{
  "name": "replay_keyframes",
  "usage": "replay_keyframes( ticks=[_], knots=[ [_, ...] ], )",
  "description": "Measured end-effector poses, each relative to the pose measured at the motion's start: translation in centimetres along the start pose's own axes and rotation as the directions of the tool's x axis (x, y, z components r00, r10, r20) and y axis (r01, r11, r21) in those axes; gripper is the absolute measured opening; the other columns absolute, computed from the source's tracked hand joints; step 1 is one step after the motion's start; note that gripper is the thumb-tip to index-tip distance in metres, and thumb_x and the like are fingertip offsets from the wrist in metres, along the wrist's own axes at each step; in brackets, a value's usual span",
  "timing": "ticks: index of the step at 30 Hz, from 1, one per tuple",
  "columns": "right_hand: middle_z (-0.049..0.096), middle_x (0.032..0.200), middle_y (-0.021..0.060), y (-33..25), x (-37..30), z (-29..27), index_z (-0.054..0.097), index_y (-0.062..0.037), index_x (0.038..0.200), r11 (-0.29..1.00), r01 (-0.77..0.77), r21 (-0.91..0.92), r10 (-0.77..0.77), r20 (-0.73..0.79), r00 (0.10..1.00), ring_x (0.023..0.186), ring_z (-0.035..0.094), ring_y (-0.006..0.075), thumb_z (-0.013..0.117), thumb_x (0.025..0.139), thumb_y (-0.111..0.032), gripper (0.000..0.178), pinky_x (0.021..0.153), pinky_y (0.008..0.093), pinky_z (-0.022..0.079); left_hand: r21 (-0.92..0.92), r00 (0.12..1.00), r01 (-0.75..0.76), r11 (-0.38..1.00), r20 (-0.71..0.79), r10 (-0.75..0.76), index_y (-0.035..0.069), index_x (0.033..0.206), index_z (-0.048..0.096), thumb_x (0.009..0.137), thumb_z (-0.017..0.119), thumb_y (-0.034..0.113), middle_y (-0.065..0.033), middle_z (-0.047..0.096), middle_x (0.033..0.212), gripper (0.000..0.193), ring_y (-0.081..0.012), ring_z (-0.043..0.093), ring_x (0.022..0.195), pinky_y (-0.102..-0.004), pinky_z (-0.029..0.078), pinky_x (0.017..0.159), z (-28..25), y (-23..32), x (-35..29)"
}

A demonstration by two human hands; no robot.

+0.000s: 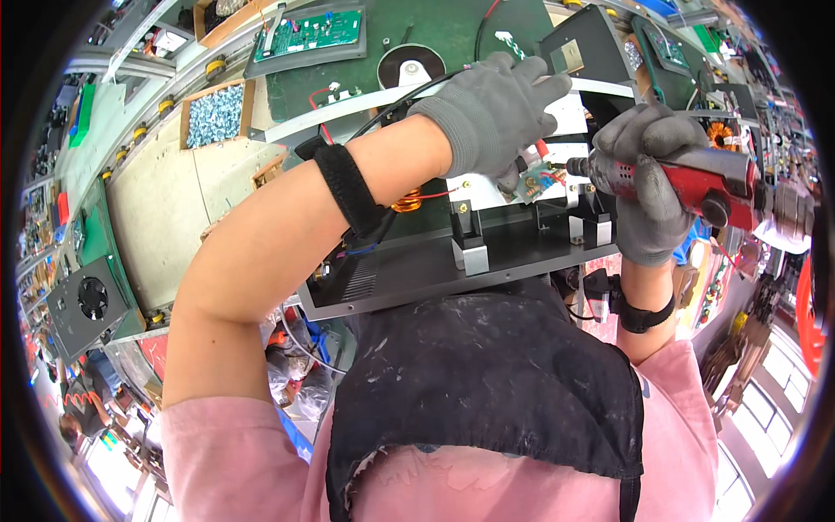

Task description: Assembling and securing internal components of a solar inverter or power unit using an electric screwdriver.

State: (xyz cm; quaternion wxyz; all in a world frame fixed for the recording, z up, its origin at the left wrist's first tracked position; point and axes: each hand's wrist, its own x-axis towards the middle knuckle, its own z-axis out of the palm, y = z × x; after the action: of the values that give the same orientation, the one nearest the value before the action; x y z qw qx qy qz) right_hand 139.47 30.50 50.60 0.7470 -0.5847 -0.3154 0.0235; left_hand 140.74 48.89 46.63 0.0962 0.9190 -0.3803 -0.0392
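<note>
My right hand (651,170), in a grey glove, is wrapped round a red and grey power screwdriver (718,187). Its tip points left, over the inside of a black metal chassis (400,283). My left hand (500,113), also gloved, reaches across the chassis with fingers stretched out, and I see nothing held in it. Below its fingers, close to the tool's tip, sits a small circuit board (532,184) with red wires. A copper coil (407,202) shows under my left forearm. Brackets (470,237) stand along the chassis's near side. My left hand hides part of the interior.
A box of small screws (215,116) stands at the left. Behind the chassis are a green circuit board (317,33) on a dark plate and a round disc-shaped part (411,66). A panel with a fan (92,298) lies at far left. An orange hose (809,317) hangs at far right.
</note>
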Motion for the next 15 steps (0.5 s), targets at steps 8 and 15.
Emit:
replay_keyframes(
  ticks=[8, 15],
  knots=[
    [0.060, 0.079, 0.0157, -0.1, 0.2, 0.0, 0.048, -0.0001, 0.097, 0.994, -0.088, -0.059, 0.089, 0.007, 0.996, 0.058, 0.052, 0.0107, 0.053, 0.075, 0.010, 0.025, 0.051, 0.0234, 0.044, -0.002, 0.999, -0.013, 1.000, -0.037, 0.013, 0.014, 0.106, 0.068, 0.057, 0.080, 0.035, -0.0073, 0.041, 0.135, 0.054, -0.0240, 0.038, 0.125, -0.0365, 0.040, 0.094, 0.3, -0.2, 0.1],
    [0.061, 0.086, 0.0188, -0.9, 0.3, 0.1, 0.048, 0.0006, 0.104, 0.990, -0.131, -0.055, 0.128, -0.066, 0.990, 0.061, 0.055, 0.0139, 0.057, 0.078, 0.001, 0.029, 0.053, 0.0254, 0.047, -0.067, 0.997, -0.024, 0.997, -0.069, 0.019, 0.018, 0.108, 0.067, 0.062, 0.076, 0.026, -0.0079, 0.040, 0.136, 0.047, -0.0263, 0.038, 0.125, -0.0375, 0.038, 0.098, 0.8, -0.7, 0.3]
  ],
)
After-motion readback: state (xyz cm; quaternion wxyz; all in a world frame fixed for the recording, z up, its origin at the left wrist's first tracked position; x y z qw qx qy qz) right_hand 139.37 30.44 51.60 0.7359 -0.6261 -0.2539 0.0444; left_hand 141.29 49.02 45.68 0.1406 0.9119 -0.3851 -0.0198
